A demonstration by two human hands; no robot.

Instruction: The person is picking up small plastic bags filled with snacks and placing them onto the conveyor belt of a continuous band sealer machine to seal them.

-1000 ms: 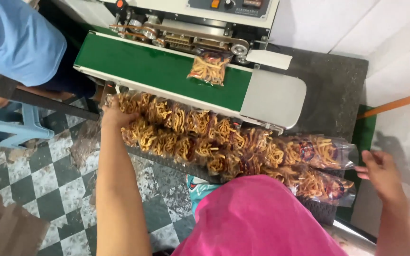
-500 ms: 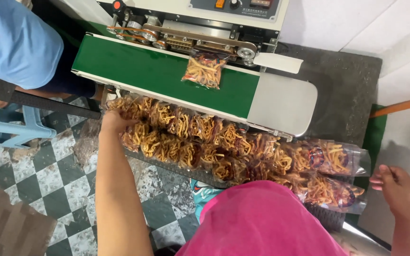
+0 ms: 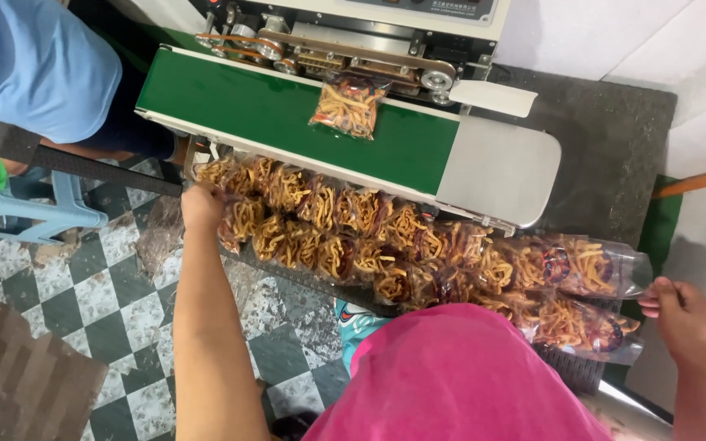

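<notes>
A long row of clear snack packets (image 3: 386, 245) filled with orange fried sticks stretches between my two hands, in front of a sealing machine. My left hand (image 3: 202, 206) grips the left end of the row. My right hand (image 3: 684, 314) pinches the clear plastic edge at the right end. One single packet (image 3: 347, 106) lies on the green conveyor belt (image 3: 239, 98) under the sealing rollers. My pink-clothed body (image 3: 459, 376) hides the lower middle of the row.
The machine's grey end plate (image 3: 500, 167) is right of the belt. A person in a light blue shirt (image 3: 34, 65) is at the upper left beside a pale blue plastic stool (image 3: 34, 216). The floor is checkered green and white tile (image 3: 116, 302).
The view has shifted slightly. The single packet has travelled a little to the right along the belt. Both hands still hold the row's ends, stretched about the same.
</notes>
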